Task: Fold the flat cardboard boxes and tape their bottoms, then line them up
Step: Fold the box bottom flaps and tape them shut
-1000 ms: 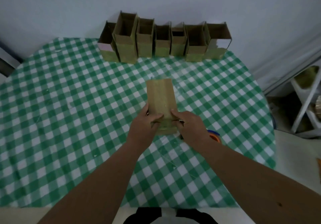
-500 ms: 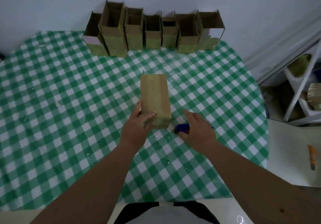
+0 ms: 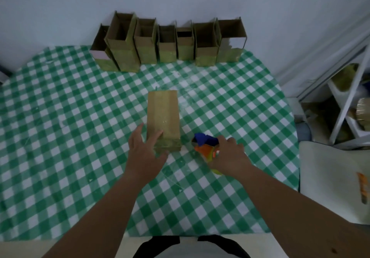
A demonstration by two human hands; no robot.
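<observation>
Roughly, progress: seven boxes look folded and lined up; one is in hand and by my reading not yet taped.
Counter [image 3: 60,137]: covered with a green-and-white checked cloth, it carries everything below.
Row of upright brown cardboard boxes [image 3: 168,43]: seven stand side by side along the far edge against the pale wall, open tops up. As far as the dark insides show, they hold nothing. Their lower parts have a shiny yellowish sheen, which I take for tape.
Left hand [image 3: 146,153]: fingers spread wide and nearly straight, pressing on the near left corner of the box lying in the middle, thumb at its near end. It steadies the box and does not grip it.
Folded brown cardboard box lying on its side [image 3: 163,117]: mid-counter, well apart from the row, long axis running away from the person. The near end looks closed with flaps; whether tape is already on it I cannot tell.
Blue-and-orange tape dispenser [image 3: 206,146]: on the cloth just right of the lying box, near but not touching it.
Right hand [image 3: 230,157]: fingers curled over the dispenser, holding it.
Left to do: judging from this, tape the near end, stand the box upright, then add it to the row. No further flat blanks are in view.
White shelf frame [image 3: 348,101]: off the counter at the right, contents blurred.
</observation>
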